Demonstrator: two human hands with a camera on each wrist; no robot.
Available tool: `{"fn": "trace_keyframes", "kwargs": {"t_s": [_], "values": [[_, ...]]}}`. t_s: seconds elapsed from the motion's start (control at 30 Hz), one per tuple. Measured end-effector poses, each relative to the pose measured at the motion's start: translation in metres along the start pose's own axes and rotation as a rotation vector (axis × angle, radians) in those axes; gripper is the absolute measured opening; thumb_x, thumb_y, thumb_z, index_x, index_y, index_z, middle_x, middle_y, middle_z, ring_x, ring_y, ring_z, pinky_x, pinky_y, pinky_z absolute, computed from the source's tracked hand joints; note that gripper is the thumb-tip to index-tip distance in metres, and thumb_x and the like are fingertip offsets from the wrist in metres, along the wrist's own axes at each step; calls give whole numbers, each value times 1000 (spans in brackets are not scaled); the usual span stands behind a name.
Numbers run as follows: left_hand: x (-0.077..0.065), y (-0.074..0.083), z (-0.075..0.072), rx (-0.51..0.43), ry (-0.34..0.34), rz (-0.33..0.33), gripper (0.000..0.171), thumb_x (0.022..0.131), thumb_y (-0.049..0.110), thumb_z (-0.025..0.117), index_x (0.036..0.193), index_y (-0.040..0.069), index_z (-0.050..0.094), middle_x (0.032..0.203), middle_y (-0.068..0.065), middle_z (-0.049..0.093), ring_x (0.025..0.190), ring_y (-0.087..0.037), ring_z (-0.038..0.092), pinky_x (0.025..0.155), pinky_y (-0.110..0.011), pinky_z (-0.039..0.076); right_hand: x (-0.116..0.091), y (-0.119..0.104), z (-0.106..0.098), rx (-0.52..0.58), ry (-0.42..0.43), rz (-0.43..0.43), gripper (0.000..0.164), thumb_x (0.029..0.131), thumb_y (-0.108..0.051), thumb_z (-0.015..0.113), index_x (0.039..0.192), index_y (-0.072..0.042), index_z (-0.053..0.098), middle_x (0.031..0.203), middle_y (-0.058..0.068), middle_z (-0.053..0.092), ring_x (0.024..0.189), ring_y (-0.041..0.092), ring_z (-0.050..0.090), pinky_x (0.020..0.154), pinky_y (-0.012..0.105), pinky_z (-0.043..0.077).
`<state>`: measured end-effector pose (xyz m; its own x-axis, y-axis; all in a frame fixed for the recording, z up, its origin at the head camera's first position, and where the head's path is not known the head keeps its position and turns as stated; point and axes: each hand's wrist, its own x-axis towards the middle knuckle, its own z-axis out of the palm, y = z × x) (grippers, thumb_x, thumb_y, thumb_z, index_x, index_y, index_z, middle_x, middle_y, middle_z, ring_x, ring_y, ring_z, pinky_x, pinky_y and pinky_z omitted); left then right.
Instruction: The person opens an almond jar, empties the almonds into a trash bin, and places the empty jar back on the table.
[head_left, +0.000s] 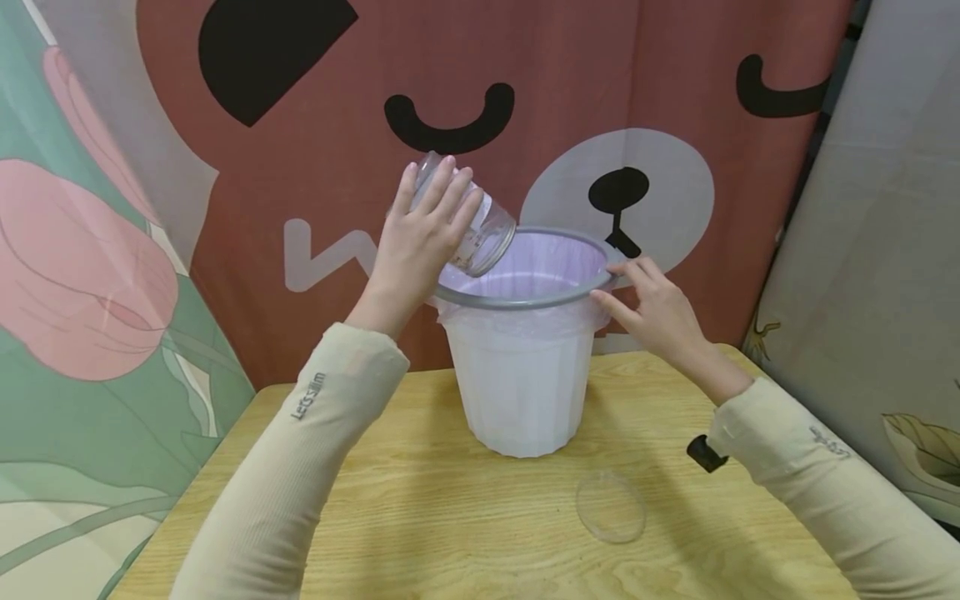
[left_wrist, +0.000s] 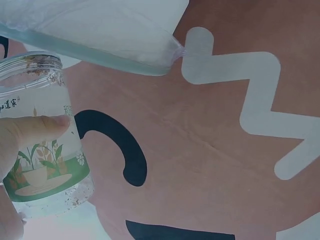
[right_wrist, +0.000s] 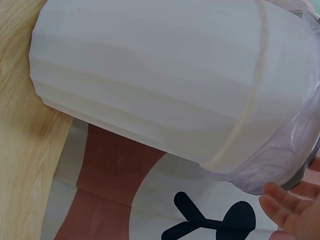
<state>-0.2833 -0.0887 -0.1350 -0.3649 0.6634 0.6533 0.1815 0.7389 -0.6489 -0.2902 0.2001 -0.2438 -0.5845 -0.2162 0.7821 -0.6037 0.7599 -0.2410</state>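
My left hand (head_left: pixel 423 225) grips a clear jar (head_left: pixel 491 237) with a printed label, tilted with its open mouth down over the left side of a white trash bin (head_left: pixel 517 383). Small reddish-brown bits cling inside the jar. In the left wrist view, the thumb lies across the jar's label (left_wrist: pixel 47 177). A thin purple bag (head_left: pixel 558 254) lines the bin and folds out under its grey rim (head_left: pixel 517 302). At the rim's right side, my right hand (head_left: pixel 660 308) pinches the edge between thumb and fingers. The bin stands upright.
On the wooden table (head_left: pixel 375 508), a clear round lid (head_left: pixel 611 507) lies in front of the bin. Behind the table hangs a reddish-brown curtain (head_left: pixel 315 317) with a cartoon bear face. A black device (head_left: pixel 707 453) shows at the right wrist.
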Motion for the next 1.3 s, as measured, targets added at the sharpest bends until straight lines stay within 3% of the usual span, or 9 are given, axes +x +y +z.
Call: {"fn": "trace_keyframes", "kwargs": {"t_s": [0.67, 1.0, 1.3], "values": [[-3, 4, -6, -74, 58, -93, 60, 74, -5, 61, 130, 9, 42, 138, -11, 35, 130, -26, 21, 105, -44, 7, 0, 1, 1, 4, 6, -3, 42, 87, -35, 57, 113, -2, 53, 108, 14, 49, 78, 28, 52, 59, 40, 42], [-9, 3, -9, -212, 124, -188, 47, 83, -7, 49, 127, 6, 43, 136, -13, 37, 130, -26, 22, 105, -44, 8, 0, -2, 1, 10, 2, 0, 43, 87, -35, 56, 113, -1, 53, 107, 14, 49, 78, 28, 52, 60, 40, 42], [-14, 7, -11, -265, 122, -213, 51, 80, -1, 56, 128, 6, 42, 137, -13, 36, 130, -27, 21, 105, -43, 7, 0, -2, 0, 9, 4, 6, 41, 87, -33, 57, 112, -1, 53, 108, 14, 49, 80, 29, 52, 61, 41, 42]]}}
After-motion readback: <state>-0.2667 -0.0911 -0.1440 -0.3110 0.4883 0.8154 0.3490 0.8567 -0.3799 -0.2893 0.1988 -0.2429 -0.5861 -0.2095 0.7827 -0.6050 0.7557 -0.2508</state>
